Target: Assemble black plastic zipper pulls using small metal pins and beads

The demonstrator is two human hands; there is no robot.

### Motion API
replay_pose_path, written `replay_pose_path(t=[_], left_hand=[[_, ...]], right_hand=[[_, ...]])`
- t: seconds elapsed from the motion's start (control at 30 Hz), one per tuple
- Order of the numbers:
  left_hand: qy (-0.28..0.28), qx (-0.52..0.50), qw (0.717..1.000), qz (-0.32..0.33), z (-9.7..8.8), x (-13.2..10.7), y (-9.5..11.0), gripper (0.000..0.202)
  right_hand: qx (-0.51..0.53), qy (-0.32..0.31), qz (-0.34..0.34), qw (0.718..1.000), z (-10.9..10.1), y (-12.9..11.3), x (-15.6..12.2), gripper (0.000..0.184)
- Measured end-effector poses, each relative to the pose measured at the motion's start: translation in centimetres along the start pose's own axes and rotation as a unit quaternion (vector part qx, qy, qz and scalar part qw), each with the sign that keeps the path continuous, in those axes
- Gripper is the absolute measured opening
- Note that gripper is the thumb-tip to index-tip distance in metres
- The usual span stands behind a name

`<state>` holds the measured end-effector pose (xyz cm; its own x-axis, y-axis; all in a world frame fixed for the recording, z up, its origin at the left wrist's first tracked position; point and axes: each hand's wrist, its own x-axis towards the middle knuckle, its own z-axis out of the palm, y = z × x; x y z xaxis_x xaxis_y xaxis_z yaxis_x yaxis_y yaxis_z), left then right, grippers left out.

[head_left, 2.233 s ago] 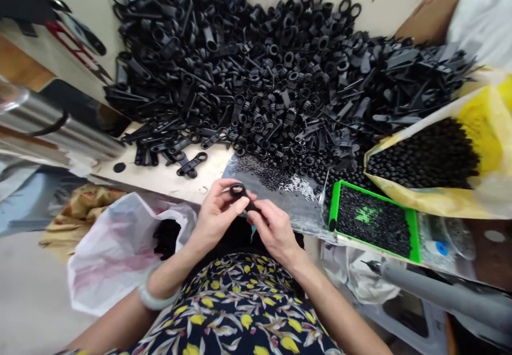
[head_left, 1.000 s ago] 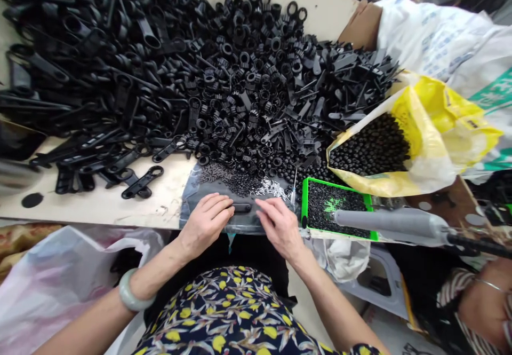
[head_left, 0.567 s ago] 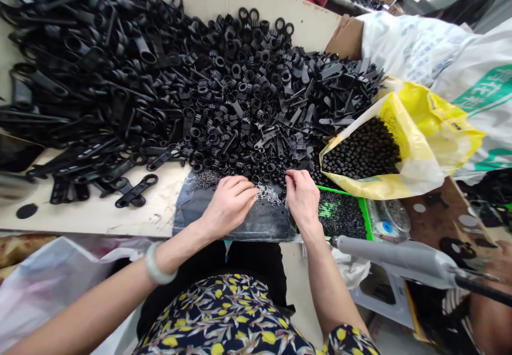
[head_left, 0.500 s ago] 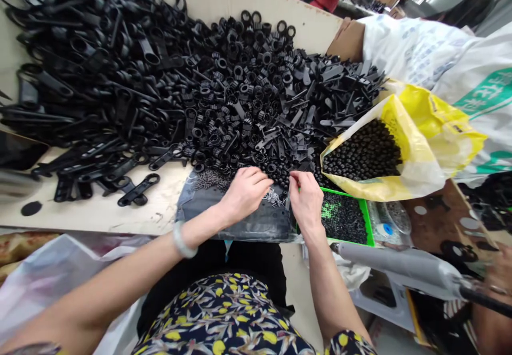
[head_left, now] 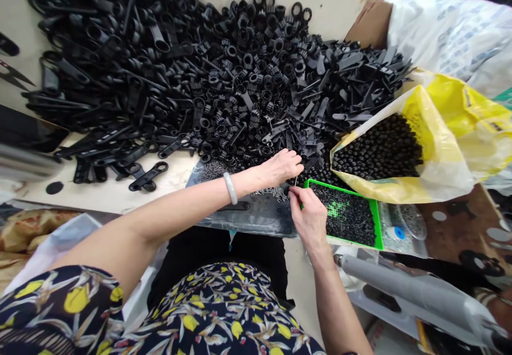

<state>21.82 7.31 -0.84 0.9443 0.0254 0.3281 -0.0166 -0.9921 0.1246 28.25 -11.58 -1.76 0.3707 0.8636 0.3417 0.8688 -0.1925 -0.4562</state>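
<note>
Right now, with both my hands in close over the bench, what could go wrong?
Your right hand sits beside a thin upright metal pin, so your fingers could get pricked. Your left hand reaches over loose silvery metal bits on a dark plastic sheet, and a brushing wrist could scatter them. The green-rimmed tray of small black parts is close by, so a knock might spill it.

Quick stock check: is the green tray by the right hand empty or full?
Not empty: small black pieces cover the green tray, with one small green patch showing.
</note>
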Motion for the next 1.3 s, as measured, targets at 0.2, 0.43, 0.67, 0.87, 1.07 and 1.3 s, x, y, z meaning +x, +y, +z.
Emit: replay_pose_path(t=[0.2, 0.43, 0.67, 0.87, 1.07, 1.3], left_hand=[[0.183, -0.294, 0.917, -0.199, -3.9, -7.0, 2.7, 0.018], [0.260, -0.402, 0.773, -0.416, -3.4, -17.9, 8.7, 0.011], [0.271, -0.241, 0.864, -0.349, -0.9, -17.7, 9.6, 0.047], [0.256, -0.236, 0.871, -0.348, 0.1, -17.7, 9.1, 0.046], [0.255, -0.234, 0.878, -0.330, 0.2, -17.9, 9.1, 0.010], [0.276, -0.240, 0.876, -0.314, 0.6, -18.0, 8.9, 0.006]], right_hand=[[-0.153, -0.097, -0.114, 0.977, 0.2, -0.4, -0.8, 0.020], [-0.195, -0.171, -0.151, 0.954, 0.8, -0.5, 0.2, 0.023], [-0.193, -0.177, -0.149, 0.953, 1.5, 0.2, 0.0, 0.020], [-0.194, -0.168, -0.129, 0.958, 1.7, 0.2, -0.4, 0.021], [-0.211, -0.170, -0.132, 0.954, 1.3, -0.4, -0.3, 0.020], [-0.176, -0.190, -0.130, 0.957, 1.2, -0.4, -0.2, 0.019]])
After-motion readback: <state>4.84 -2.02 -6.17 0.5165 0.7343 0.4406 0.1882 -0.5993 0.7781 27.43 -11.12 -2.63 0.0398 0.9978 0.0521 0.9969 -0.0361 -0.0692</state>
